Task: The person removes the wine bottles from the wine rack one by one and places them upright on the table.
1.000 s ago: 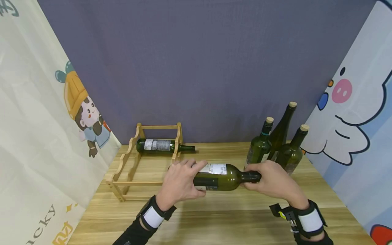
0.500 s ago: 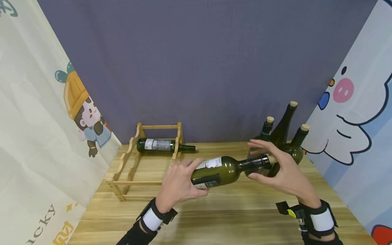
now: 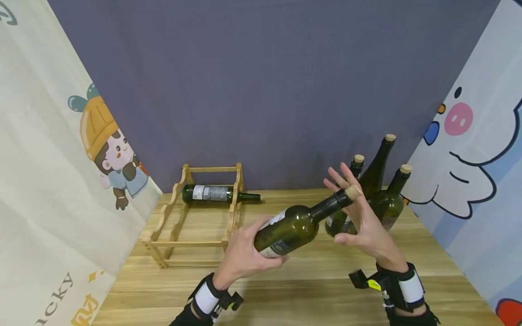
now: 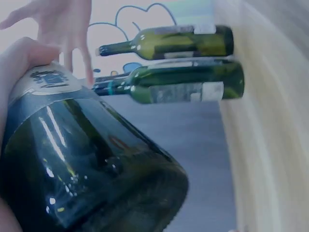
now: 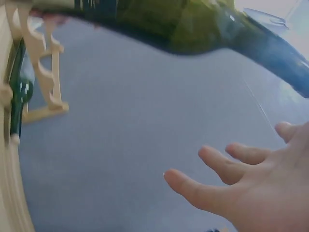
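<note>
My left hand (image 3: 244, 251) grips the body of a corked green wine bottle (image 3: 295, 224) above the table, its neck tilted up to the right. In the left wrist view the bottle's base fills the near foreground. Beside the cork, my right hand (image 3: 363, 222) has its fingers spread and extended, holding nothing. The right wrist view shows the same hand (image 5: 260, 188) below the bottle's shoulder and neck. To the left, a wooden wine rack (image 3: 185, 244) bears another green wine bottle (image 3: 220, 193) lying in its rear slot, neck pointing right.
Three corked bottles stand together at the back right: a tall dark one (image 3: 379, 167), one with a teal neck band (image 3: 356, 167) and a lighter green one (image 3: 387, 206). They are just behind my right hand. A grey-purple curtain (image 3: 269, 90) closes off the table's back.
My right hand has let go of the bottle's neck and spread its fingers. The bottle, still in my left hand, has swung from level to neck up. The rack and standing bottles have not moved.
</note>
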Available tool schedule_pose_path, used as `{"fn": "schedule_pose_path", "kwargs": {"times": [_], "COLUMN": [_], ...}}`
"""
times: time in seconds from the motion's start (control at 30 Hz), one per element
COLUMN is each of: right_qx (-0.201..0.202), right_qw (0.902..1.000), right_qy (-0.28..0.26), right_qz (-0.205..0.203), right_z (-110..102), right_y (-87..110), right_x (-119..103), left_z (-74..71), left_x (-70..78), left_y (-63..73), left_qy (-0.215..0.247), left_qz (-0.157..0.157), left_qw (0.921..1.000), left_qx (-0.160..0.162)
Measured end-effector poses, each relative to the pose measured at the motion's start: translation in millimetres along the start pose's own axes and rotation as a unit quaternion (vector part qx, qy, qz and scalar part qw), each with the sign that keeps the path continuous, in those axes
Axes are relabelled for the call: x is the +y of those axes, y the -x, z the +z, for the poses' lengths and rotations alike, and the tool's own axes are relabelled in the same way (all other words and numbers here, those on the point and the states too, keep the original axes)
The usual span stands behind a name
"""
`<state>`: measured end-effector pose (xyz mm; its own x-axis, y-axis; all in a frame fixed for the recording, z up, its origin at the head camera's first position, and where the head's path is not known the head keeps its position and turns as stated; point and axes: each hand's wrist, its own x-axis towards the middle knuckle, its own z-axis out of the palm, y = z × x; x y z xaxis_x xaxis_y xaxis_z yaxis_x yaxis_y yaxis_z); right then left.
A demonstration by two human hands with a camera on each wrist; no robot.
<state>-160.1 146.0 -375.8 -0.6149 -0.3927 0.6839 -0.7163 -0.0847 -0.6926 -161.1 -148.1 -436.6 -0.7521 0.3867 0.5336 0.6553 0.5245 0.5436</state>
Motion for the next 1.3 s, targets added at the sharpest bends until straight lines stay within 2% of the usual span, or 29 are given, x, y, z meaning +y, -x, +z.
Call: {"fn": "schedule_pose_path", "kwargs": {"times": [0.1,0.2,0.33,0.4,0.57,0.7,0.87,1.0,1.3], "right_qx": [0.004,0.011,0.021,0.023,0.03,0.028,0.015,0.004,-0.018], "right_qw": [0.9995,0.9979,0.995,0.9943,0.9955,0.9973,0.9985,0.9986,0.9983], "right_qy": [-0.027,-0.056,-0.09,-0.097,-0.087,-0.067,-0.053,-0.05,-0.046], "right_qz": [-0.015,-0.03,-0.039,-0.038,-0.02,-0.003,0.008,0.015,0.029], "right_z": [13.1,25.3,38.3,44.5,57.0,63.1,69.4,72.4,74.5], "right_y": [-4.5,-9.6,-16.4,-19.9,-27.5,-32.3,-36.6,-38.4,-40.5], "right_x": [4.5,6.9,7.8,8.1,8.9,8.4,8.4,8.9,7.2], "left_z": [9.5,19.9,34.6,40.8,55.2,65.3,74.1,77.7,82.1], "left_x": [-1.8,-2.4,-1.0,-0.4,0.0,1.0,1.5,1.1,-1.7], "left_y": [2.1,3.4,5.3,6.9,9.0,7.5,6.1,6.0,5.2], "left_qy": [0.044,0.105,0.194,0.236,0.301,0.321,0.328,0.34,0.365], "left_qz": [0.002,0.006,0.012,0.014,0.031,0.06,0.091,0.091,0.069], "left_qw": [0.999,0.9944,0.981,0.9717,0.953,0.9443,0.9385,0.9342,0.9275], "left_qx": [0.007,0.011,0.006,0.003,0.019,0.041,0.059,0.057,0.039]}}
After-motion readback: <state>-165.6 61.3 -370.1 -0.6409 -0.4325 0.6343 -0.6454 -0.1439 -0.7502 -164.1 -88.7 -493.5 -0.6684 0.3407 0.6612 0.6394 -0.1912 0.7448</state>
